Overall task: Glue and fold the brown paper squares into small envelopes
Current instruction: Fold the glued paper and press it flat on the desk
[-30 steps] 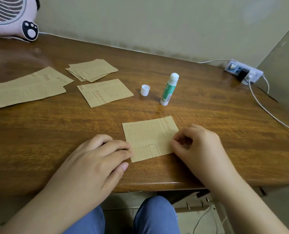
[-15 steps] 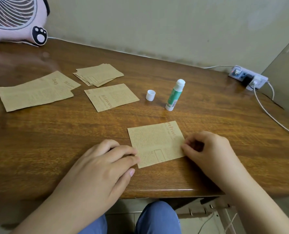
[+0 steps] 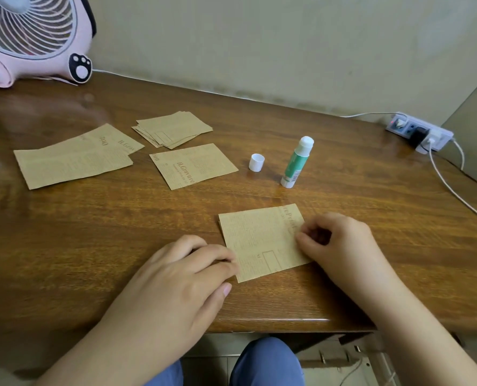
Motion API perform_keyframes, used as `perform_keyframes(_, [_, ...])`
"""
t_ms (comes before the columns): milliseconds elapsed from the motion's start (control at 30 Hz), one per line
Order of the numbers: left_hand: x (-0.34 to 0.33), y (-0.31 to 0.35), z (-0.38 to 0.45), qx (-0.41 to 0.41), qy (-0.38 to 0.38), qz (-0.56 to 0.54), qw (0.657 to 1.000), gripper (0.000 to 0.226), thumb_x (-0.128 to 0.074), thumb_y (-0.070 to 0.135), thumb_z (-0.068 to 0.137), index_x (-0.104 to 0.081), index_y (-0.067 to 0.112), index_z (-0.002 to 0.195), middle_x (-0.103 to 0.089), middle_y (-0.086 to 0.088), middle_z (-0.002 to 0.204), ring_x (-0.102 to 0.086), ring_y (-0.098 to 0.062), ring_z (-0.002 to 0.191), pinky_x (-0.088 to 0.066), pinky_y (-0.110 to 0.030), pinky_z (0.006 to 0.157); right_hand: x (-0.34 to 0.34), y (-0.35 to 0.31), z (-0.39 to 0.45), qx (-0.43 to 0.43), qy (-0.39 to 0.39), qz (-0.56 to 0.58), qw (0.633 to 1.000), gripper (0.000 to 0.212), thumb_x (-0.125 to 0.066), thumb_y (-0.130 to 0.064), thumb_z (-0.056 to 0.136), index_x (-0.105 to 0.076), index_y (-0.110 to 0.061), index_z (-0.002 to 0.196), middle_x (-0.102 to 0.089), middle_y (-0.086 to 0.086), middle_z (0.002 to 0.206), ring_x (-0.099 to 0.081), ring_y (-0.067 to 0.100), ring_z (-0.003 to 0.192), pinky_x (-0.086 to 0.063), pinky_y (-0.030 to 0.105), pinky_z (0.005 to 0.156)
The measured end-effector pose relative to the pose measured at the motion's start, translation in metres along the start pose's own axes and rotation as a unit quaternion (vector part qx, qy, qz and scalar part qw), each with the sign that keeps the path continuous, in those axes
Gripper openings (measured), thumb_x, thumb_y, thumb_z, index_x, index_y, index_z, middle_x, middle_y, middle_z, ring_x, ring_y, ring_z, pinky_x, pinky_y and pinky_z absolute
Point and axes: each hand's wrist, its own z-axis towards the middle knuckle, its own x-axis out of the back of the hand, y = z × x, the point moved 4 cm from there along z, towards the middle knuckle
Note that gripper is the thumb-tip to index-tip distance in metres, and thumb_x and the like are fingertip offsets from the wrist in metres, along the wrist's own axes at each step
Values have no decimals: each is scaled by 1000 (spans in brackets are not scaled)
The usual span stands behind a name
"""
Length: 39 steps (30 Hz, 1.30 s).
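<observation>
Your left hand (image 3: pixel 176 277) rests with relaxed fingers on the left edge of the brown printed paper square (image 3: pixel 262 243) near the front of the wooden table (image 3: pixel 120 232), while your right hand (image 3: pixel 340 246) pinches its right edge. Behind it, the green-and-white glue stick (image 3: pixel 297 162) stands uncapped, its white cap (image 3: pixel 256 162) just beside it.

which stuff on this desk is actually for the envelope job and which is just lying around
For the job:
- paper square under both hands, left hand, right hand
- glue stick, standing uncapped
- white cap
- stack of squares
- single square
- larger sheets

Lying about:
- pink fan
- power strip
- white cable
</observation>
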Motion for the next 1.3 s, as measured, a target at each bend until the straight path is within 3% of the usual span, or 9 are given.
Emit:
perform_keyframes(100, [-1, 1, 1, -3, -3, 5, 1000, 32, -43, 33, 88, -71, 28, 103, -61, 17, 110, -53, -10, 97, -48, -27, 79, 5, 3, 4, 1, 5, -50, 999, 5, -66, -23, 83, -69, -19, 85, -61, -8, 87, -55, 6, 79, -49, 18, 71])
perform_keyframes(200, [0, 1, 1, 3, -11, 5, 1000, 32, -42, 34, 88, -70, 29, 103, -60, 19, 110, -52, -9, 97, -46, -26, 78, -2, -28, 4, 77, 46, -15, 996, 4, -68, -16, 79, -68, -19, 77, -59, -10, 76, -54, 4, 70, -43, 12, 65])
perform_keyframes(333, [1, 2, 0, 10, -18, -3, 1000, 33, -41, 34, 89, -69, 31, 105, -59, 21, 111, -51, -7, 98, -43, -23, 82, -34, -64, 0, 131, -36, 33, 990, 3, -67, -21, 82, -67, -22, 79, -55, -13, 76, -51, -1, 68, -38, 5, 65])
perform_keyframes(633, [0, 1, 3, 8, -17, -8, 1000, 33, -42, 34, 88, -71, 28, 102, -61, 18, 109, -52, -10, 96, -44, -26, 80, -2, 1, 13, -11, -8, -17, 1000, 2, -65, -26, 85, -67, -24, 85, -60, -11, 83, -54, 4, 75, -43, 11, 63])
perform_keyframes(733, [2, -2, 10, 15, -36, -28, 999, 29, -42, 39, 87, -69, 31, 98, -59, 22, 104, -48, -6, 95, -45, -29, 80, -5, -13, 14, 37, 24, -31, 999, 3, -66, -20, 83, -68, -20, 81, -60, -9, 80, -54, 5, 74, -46, 16, 69])
perform_keyframes(867, [3, 0, 38, 78, -76, -45, 993, 27, -33, 51, 89, -53, 33, 90, -52, 22, 91, -44, -1, 91, -39, -30, 89, -28, -52, 15, 119, 0, 17, 993, 4, -67, -18, 78, -66, -20, 75, -54, -12, 71, -49, -1, 65, -38, 6, 62])
perform_keyframes(967, [-1, -1, 51, 124, -61, -16, 990, 17, -43, 50, 91, -41, 35, 98, -38, 20, 91, -39, -2, 101, -28, -22, 95, -40, -61, 16, 129, -29, 31, 991, 3, -66, -20, 80, -66, -19, 78, -55, -8, 75, -48, 2, 65, -39, 11, 62])
perform_keyframes(1100, [-10, -12, 47, 184, -77, 26, 980, 54, -41, 62, 86, -40, 37, 133, -31, 19, 100, -33, -5, 110, -25, -25, 99, -28, -33, 19, 78, -1, 19, 997, 5, -66, -22, 81, -65, -22, 76, -57, -10, 74, -51, 2, 68, -39, 11, 63])
perform_keyframes(1300, [-9, -11, 46, 193, -67, 54, 977, 64, -33, 67, 84, -34, 38, 142, -30, 16, 102, -29, -6, 109, -23, -27, 99, -6, -4, 26, 5, 6, -45, 999, 4, -65, -24, 84, -67, -22, 81, -58, -12, 77, -50, 5, 69, -37, 14, 58])
